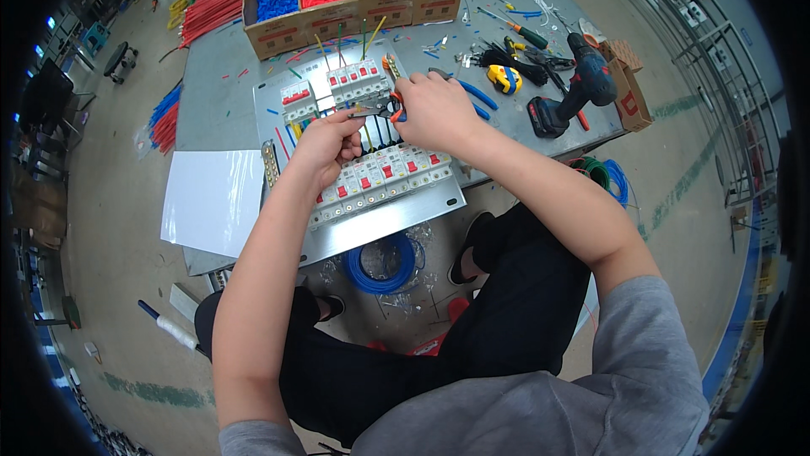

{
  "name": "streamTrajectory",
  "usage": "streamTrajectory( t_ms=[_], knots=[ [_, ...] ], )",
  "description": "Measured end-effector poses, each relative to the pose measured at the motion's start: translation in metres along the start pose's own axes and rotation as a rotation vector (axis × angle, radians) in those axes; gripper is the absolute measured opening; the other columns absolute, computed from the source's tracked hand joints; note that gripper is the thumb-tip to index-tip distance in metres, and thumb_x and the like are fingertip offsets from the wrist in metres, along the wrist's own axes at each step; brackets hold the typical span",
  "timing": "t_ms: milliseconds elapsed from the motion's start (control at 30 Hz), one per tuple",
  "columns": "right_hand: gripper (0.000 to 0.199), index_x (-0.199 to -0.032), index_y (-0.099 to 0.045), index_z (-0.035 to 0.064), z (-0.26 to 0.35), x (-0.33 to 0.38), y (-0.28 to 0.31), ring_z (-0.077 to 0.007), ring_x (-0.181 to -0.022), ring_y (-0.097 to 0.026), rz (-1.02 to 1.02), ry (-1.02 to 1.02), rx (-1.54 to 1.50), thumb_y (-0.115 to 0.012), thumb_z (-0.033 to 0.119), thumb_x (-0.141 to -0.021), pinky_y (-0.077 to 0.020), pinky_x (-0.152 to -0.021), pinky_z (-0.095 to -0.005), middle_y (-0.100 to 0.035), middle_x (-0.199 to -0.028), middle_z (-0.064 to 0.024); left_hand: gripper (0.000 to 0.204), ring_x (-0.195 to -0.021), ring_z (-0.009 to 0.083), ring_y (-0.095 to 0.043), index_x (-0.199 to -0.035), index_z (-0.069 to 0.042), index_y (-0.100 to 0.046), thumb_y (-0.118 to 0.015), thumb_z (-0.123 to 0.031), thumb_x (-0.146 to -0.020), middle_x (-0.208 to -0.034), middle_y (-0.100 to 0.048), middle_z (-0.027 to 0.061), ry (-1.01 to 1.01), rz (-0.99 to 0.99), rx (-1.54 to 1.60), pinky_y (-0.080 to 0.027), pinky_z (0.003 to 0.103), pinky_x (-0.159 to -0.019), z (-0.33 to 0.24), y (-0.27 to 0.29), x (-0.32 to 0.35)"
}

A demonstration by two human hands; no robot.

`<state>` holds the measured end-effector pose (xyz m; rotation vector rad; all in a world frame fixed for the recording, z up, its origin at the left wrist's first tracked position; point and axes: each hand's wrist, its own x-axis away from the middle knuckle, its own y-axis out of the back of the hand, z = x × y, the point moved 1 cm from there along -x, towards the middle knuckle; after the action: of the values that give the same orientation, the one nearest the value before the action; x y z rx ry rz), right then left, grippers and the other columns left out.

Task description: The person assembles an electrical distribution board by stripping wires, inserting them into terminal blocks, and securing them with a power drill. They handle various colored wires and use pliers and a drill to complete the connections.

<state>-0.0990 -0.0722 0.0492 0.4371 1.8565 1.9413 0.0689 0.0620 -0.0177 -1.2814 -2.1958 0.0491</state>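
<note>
My right hand (434, 112) is closed on a small hand tool with orange-and-black handles (396, 107), its metal jaws pointing left; whether they are scissors or strippers I cannot tell. My left hand (327, 145) is closed in a pinch beside the jaws, and what its fingertips hold is too small to make out. Both hands are above a metal mounting plate (371, 226). A long row of white circuit breakers with red switches (388, 172) lines the plate's near side. Shorter breaker groups (354, 76) sit at its far side, with thin coloured wires standing up behind them.
Cardboard bins (329, 16) of blue, red, green and yellow caps stand at the back. A cordless drill (582, 80), yellow tape measure (504, 79) and blue-handled pliers (477, 95) lie right. White paper (211, 199) overhangs the table's left. A blue wire coil (381, 264) lies below.
</note>
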Motion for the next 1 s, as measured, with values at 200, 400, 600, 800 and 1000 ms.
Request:
streamTrajectory(
  t_ms=[200,400,600,800,1000],
  knots=[
    [0.048,-0.125,-0.071,0.0054,0.0034,-0.0009,0.0002,-0.0344,-0.118,-0.069,0.005,0.001,-0.027,-0.083,0.031,-0.086,-0.0556,-0.100,-0.0490,-0.073,-0.116,-0.0129,0.019,-0.062,0.0086,-0.054,-0.127,-0.005,-0.070,-0.064,-0.010,-0.109,-0.073,-0.060,-0.0020,0.006,-0.009,-0.029,-0.036,0.023,-0.054,-0.0016,-0.0012,0.0031],
    [0.046,-0.121,-0.073,0.0040,0.0011,-0.0008,-0.0007,-0.0361,-0.117,-0.070,-0.009,0.022,-0.053,-0.080,0.032,-0.085,-0.0547,-0.100,-0.0526,-0.074,-0.117,-0.0163,0.014,-0.060,0.0086,-0.053,-0.121,-0.005,-0.071,-0.065,-0.010,-0.109,-0.072,-0.060,-0.0018,0.006,-0.017,-0.031,-0.035,0.023,-0.054,-0.0009,-0.0013,0.0014],
    [0.047,-0.124,-0.072,0.0061,0.0056,-0.0004,0.0027,-0.0338,-0.117,-0.070,-0.002,0.017,-0.038,-0.082,0.031,-0.085,-0.0554,-0.100,-0.0490,-0.074,-0.116,-0.0128,0.011,-0.060,0.0087,-0.053,-0.118,-0.006,-0.071,-0.066,-0.011,-0.109,-0.071,-0.060,-0.0018,0.002,-0.003,-0.034,-0.035,0.023,-0.054,-0.0021,-0.0020,0.0038],
    [0.044,-0.123,-0.073,0.0065,0.0043,-0.0015,0.0045,-0.0330,-0.117,-0.070,0.020,0.012,-0.045,-0.082,0.031,-0.087,-0.0557,-0.100,-0.0481,-0.074,-0.116,-0.0123,0.012,-0.060,0.0086,-0.053,-0.118,-0.006,-0.071,-0.066,-0.011,-0.110,-0.071,-0.060,-0.0019,-0.001,-0.004,-0.041,-0.035,0.023,-0.054,-0.0016,-0.0025,0.0034],
    [0.044,-0.124,-0.073,0.0065,0.0042,-0.0020,0.0060,-0.0333,-0.118,-0.070,0.022,0.019,-0.063,-0.080,0.031,-0.088,-0.0562,-0.101,-0.0481,-0.074,-0.117,-0.0129,0.013,-0.060,0.0093,-0.055,-0.119,-0.007,-0.072,-0.067,-0.012,-0.109,-0.072,-0.062,-0.0015,0.004,0.005,-0.031,-0.039,0.023,-0.054,-0.0002,0.0002,-0.0001]
  ],
)
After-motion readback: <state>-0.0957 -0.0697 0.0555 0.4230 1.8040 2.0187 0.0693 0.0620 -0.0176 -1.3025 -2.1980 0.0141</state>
